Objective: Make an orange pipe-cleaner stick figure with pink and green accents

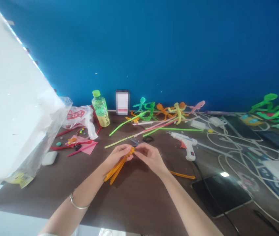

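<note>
The left hand gripped a bundle of orange stems over the middle of the table, its fingers closed round the upper end while the loose ends slanted down toward the forearm. The right hand was just beside that upper end, thumb and forefinger drawn near each other; whether they pinched a stem, I could not tell. A bangle circled the left forearm.

Another orange stem lay on the table, just beyond the right forearm. Farther out to the right were a glue gun, a dark pad and tangled white cables. Beyond the hands, long green stems lay in front of small figures, among them a yellow one and a pink one. A phone stood upright near a green-capped bottle. To the left were a white case, pink paper and a white bag.
</note>
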`<state>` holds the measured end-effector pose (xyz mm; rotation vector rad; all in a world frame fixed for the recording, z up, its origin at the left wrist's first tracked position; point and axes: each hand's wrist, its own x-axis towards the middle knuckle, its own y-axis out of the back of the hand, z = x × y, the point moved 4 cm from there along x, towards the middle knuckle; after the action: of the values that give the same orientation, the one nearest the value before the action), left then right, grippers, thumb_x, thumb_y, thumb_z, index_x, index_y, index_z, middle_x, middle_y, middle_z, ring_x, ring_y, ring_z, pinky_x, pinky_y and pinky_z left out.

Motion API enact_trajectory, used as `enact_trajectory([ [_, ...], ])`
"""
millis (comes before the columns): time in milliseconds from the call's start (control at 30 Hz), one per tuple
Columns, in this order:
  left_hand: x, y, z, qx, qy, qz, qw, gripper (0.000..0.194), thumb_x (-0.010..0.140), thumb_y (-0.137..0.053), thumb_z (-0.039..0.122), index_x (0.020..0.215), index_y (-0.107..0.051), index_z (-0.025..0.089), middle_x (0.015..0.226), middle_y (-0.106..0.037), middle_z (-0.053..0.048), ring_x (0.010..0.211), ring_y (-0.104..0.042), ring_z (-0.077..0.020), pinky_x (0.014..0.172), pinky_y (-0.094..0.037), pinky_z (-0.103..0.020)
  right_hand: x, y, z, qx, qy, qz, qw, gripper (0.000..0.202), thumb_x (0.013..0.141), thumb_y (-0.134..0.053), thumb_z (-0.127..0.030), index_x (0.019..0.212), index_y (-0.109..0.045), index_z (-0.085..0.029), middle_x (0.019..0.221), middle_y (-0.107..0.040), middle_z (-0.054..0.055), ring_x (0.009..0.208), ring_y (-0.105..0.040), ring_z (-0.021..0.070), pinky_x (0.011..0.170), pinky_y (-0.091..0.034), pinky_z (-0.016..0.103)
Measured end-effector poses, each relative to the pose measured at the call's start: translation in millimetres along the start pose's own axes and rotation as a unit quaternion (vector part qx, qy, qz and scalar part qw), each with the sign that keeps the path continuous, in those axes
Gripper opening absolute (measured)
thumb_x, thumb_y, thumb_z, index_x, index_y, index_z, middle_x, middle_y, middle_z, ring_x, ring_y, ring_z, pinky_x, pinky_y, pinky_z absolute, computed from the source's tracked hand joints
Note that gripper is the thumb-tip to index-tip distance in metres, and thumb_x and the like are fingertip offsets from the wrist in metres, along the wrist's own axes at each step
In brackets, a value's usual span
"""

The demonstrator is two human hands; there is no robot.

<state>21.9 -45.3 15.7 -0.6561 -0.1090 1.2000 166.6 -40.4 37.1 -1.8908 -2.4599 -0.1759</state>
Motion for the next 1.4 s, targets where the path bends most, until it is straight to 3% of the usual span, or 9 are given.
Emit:
enact_trajectory([
  [100,-1.1,-0.5,-1.1,-0.026,0.020,-0.013,0.999,0.027,0.068,-0.069,0.031,0.083,-0.062,0.010,0.064,-0.058,-0.001,0.058,-0.056,-0.0067,0.057,-0.045,-0.015,0.0,-0.8,0.7,-0.011,-0.004,-0.003,1.000,0.022,0.069,-0.066,-0.035,0.083,-0.063,-0.019,0.082,-0.064,0.005,0.075,-0.059,0.0177,0.069,-0.050,0.032],
  [267,-1.3,0.7,-2.4,-0.036,0.042,-0.024,0.998,0.027,0.067,-0.069,0.032,0.082,-0.064,0.010,0.067,-0.061,-0.004,0.060,-0.059,-0.0089,0.062,-0.048,-0.019,-1.2,-1.7,-7.9,-0.041,0.045,-0.010,0.998,0.016,0.073,-0.062,-0.033,0.082,-0.068,-0.020,0.085,-0.064,0.006,0.080,-0.060,0.0176,0.074,-0.049,0.031],
  [500,-0.3,3.2,-2.5,0.011,0.054,-0.035,0.998,0.029,0.072,-0.064,0.035,0.077,-0.064,0.007,0.062,-0.060,-0.006,0.054,-0.057,-0.0076,0.053,-0.045,-0.015,-5.2,-4.4,-14.1,-0.054,0.083,-0.013,0.995,0.012,0.076,-0.059,-0.028,0.082,-0.068,-0.021,0.082,-0.063,0.005,0.078,-0.060,0.0157,0.072,-0.050,0.029],
  [833,-0.3,1.1,-5.5,-0.023,0.071,-0.019,0.997,0.025,0.070,-0.067,0.033,0.079,-0.063,0.009,0.073,-0.065,-0.008,0.061,-0.061,-0.0102,0.061,-0.049,-0.019,-2.9,-1.1,-11.7,-0.025,0.071,-0.004,0.997,0.011,0.073,-0.063,-0.028,0.074,-0.067,-0.018,0.074,-0.062,0.004,0.069,-0.059,0.0141,0.065,-0.050,0.027],
  [1000,2.4,2.5,-5.1,0.001,0.017,-0.023,1.000,0.024,0.069,-0.067,0.030,0.074,-0.067,0.006,0.065,-0.064,-0.007,0.062,-0.060,-0.0122,0.066,-0.048,-0.025,-2.9,-0.8,-12.2,-0.041,0.056,0.013,0.997,0.013,0.072,-0.063,-0.031,0.071,-0.065,-0.018,0.072,-0.061,0.003,0.067,-0.059,0.0144,0.063,-0.049,0.027],
  [1200,0.2,-3.0,-1.9,0.039,-0.015,-0.015,0.999,0.029,0.061,-0.074,0.024,0.085,-0.069,0.008,0.074,-0.067,-0.009,0.068,-0.061,-0.0137,0.073,-0.047,-0.029,-3.4,-0.6,-11.2,-0.070,0.066,0.029,0.995,0.012,0.072,-0.063,-0.029,0.069,-0.064,-0.018,0.070,-0.060,0.003,0.066,-0.058,0.0147,0.061,-0.049,0.026],
  [1400,-4.8,-2.8,7.5,0.127,-0.093,0.012,0.987,0.037,0.062,-0.072,0.027,0.096,-0.066,0.014,0.078,-0.067,-0.007,0.064,-0.062,-0.0146,0.059,-0.049,-0.027,-10.4,-0.7,-19.3,-0.116,0.167,0.083,0.976,0.005,0.074,-0.061,-0.023,0.071,-0.063,-0.019,0.075,-0.060,0.004,0.069,-0.058,0.0143,0.059,-0.050,0.025],
])
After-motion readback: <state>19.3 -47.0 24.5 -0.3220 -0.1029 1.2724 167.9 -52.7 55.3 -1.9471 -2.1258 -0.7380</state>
